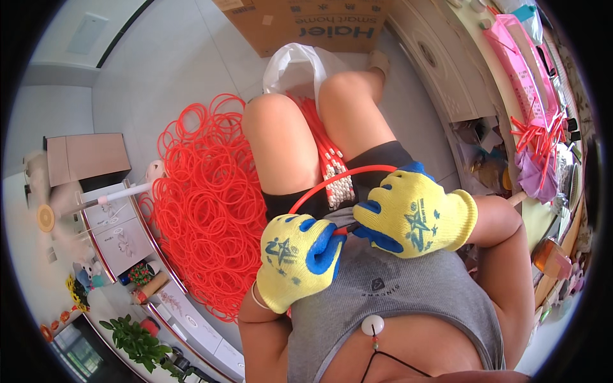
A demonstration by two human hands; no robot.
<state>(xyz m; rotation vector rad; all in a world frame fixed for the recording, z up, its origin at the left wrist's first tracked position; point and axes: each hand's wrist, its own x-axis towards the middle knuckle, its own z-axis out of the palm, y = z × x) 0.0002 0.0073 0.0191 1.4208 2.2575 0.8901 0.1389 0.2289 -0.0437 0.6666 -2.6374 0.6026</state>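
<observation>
a red tube (pixel 370 168) is held in front of the person's lap, bent into an arch that rises from one hand and comes down at the other. below the arch, a short red length and a small dark piece (pixel 353 227) show in the narrow gap between the hands; whether the two join there is hard to tell.

the left hand (pixel 299 258), in a yellow glove with blue-coated fingers, is curled into a near fist, its fingers wrapped round the tube. the right hand (pixel 412 214), gloved alike, is also curled in, with the far end of the arch running into it near the top; its fingertips are close to the dark piece, but the exact grip is hidden.

just beyond the hands, a bundle (pixel 311 124) of red tubes lies between the thighs, its pale ends (pixel 338 185) toward the person. a white bag (pixel 278 70) stands behind it, between the knees. to the left, a big pile (pixel 204 210) of red loops covers part of the floor (pixel 159 70). a carton (pixel 306 29) stands past the bag. on the right, a desk (pixel 541 220) carries a pink basket (pixel 520 70), more red strips (pixel 539 137) and a purple cloth (pixel 535 175).
</observation>
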